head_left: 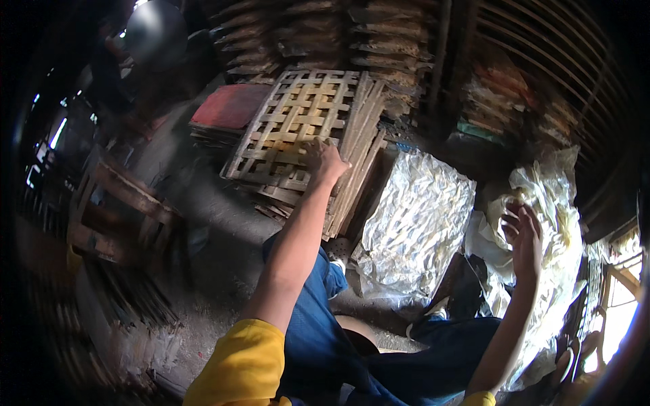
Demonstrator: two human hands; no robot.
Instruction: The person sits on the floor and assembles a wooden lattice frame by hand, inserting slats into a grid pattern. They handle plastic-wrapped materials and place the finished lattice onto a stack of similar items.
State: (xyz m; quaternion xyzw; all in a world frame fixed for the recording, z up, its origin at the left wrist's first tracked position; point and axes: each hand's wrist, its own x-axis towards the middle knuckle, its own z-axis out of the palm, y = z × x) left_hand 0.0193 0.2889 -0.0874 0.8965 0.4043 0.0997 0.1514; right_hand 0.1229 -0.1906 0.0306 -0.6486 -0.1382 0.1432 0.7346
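My left hand (325, 161) reaches over the top woven bamboo rack (271, 145), near its right edge. Its thumb sticks out to the right, and its bent fingers are apart above the slats; whether they touch is hard to see. Under that rack is a stack of similar racks (357, 152), their edges showing on the right. My right hand (524, 233) is raised in front of crumpled clear plastic sheeting (552, 271), fingers loosely bent and apart, holding nothing I can see. Between my hands lies a flat rectangular bundle covered in wrinkled, shiny plastic (416, 223).
A red flat sheet (231, 106) tops a low pile behind the bamboo racks. A wooden frame (122, 196) stands at left, above dark stacked slats (132, 291). Layered piles (389, 47) line the back wall. My legs in blue trousers (325, 338) are bent below.
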